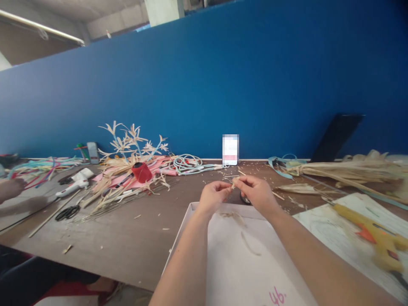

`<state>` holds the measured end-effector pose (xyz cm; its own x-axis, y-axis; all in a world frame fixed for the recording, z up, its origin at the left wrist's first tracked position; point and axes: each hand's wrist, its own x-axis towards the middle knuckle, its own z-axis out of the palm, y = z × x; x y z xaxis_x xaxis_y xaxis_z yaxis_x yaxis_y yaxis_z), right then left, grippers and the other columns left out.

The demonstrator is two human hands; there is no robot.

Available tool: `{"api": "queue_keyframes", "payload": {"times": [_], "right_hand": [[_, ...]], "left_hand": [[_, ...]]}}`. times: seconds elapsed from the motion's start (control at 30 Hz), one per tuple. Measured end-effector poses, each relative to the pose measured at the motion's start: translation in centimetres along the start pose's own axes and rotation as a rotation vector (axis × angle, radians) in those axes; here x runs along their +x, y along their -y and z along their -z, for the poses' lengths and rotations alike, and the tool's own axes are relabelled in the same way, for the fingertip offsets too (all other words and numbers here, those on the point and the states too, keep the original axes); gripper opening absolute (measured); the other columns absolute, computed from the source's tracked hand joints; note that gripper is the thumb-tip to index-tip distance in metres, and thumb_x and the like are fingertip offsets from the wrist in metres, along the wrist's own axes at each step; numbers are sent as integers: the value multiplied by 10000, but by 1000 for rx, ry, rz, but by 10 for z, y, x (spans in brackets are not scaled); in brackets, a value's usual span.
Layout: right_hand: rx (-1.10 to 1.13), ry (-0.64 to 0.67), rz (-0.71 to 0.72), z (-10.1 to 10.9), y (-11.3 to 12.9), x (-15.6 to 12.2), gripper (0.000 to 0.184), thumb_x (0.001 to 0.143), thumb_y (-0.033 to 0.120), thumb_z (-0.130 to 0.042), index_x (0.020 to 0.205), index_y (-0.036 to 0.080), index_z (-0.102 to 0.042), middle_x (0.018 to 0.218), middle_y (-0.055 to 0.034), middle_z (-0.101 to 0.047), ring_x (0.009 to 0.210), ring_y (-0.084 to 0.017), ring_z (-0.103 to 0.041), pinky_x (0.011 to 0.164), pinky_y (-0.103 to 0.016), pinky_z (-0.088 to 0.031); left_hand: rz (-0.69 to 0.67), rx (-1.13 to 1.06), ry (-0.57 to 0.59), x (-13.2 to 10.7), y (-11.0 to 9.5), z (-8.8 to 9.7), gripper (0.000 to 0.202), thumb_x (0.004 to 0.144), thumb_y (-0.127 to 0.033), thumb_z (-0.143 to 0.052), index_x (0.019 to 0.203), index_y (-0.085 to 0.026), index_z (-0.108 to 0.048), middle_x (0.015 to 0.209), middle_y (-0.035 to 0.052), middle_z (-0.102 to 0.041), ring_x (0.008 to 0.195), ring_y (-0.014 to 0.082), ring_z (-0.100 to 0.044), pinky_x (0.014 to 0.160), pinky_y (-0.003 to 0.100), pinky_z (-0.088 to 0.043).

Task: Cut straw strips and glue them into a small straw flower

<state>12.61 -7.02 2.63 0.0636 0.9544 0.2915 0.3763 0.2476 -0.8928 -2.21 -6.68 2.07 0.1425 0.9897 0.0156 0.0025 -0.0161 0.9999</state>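
Over the far rim of a white box lid (251,259), my left hand (213,196) and my right hand (256,193) meet with their fingertips pinched. Between them is a thin, straw-coloured strip (233,183), too small to make out clearly; it looks like dried husk. Both hands appear closed on it. Under my right hand shows a bit of a black round handle (245,198), the rest hidden. Loose pale fibres (232,216) and a curved strand (250,244) lie on the lid, which bears pink handwriting.
To the right are a yellow glue gun (366,225) on paper and dried husks (344,170). Leftward lie black scissors (67,212), a white glue gun (72,187), a red spool (142,172) and husk flowers (134,136). A phone (230,149) leans on the blue partition; another person's hand (11,189) is far left.
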Motion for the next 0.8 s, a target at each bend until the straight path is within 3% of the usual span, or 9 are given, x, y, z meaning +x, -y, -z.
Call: {"api": "queue_keyframes", "payload": {"times": [0.23,0.4,0.47,0.53,0.67,0.73,0.8], "right_hand": [[113,131,-35,6,6,0,304,717,450,-577,815,169,-638,578,9,-562,454,-81,-436,440,-204,-336],[166,657,-90,17,9,-3,265,660,391,-649,808,172,-639,642,-3,-604,496,-89,-471,454,-199,-361],[98,716,-109,16,5,-2,304,659,429,-644,816,169,-643,613,-10,-611,463,-91,-454,425,-201,-340],[15,535,-87,13,-2,-1,323,705,486,-583,760,171,-634,570,-6,-598,433,-89,-425,410,-204,-317],[-71,-28,6,4,-17,2,366,798,503,-453,672,186,-587,538,0,-573,460,-109,-453,471,-223,-358],[-102,-107,47,1,-22,2,344,811,482,-446,670,196,-577,536,3,-568,488,-120,-479,506,-226,-370],[-134,-103,100,-2,-25,1,331,824,456,-437,658,201,-567,535,6,-558,511,-123,-488,535,-224,-373]], "left_hand": [[-26,243,-74,-5,-7,11,238,698,-375,-575,756,-161,-661,658,17,-618,539,99,-470,502,209,-341],[-122,527,-260,-6,-5,21,195,703,-338,-572,652,-170,-656,574,11,-596,533,113,-473,503,217,-310],[-160,468,-342,-5,-9,21,181,712,-326,-567,692,-173,-662,616,15,-614,567,117,-496,537,217,-338],[-190,320,-453,-5,-21,17,197,719,-334,-568,788,-177,-663,689,21,-629,597,115,-507,564,217,-364],[-375,-85,-665,-35,-43,6,271,729,-376,-577,941,-211,-618,771,32,-615,584,106,-485,538,234,-387],[-421,-189,-604,-68,-35,0,281,711,-388,-593,979,-305,-615,789,42,-628,596,139,-499,522,282,-402],[-426,-190,-477,-104,-11,-3,291,674,-378,-635,958,-437,-606,824,43,-651,673,202,-534,504,332,-407]]}}
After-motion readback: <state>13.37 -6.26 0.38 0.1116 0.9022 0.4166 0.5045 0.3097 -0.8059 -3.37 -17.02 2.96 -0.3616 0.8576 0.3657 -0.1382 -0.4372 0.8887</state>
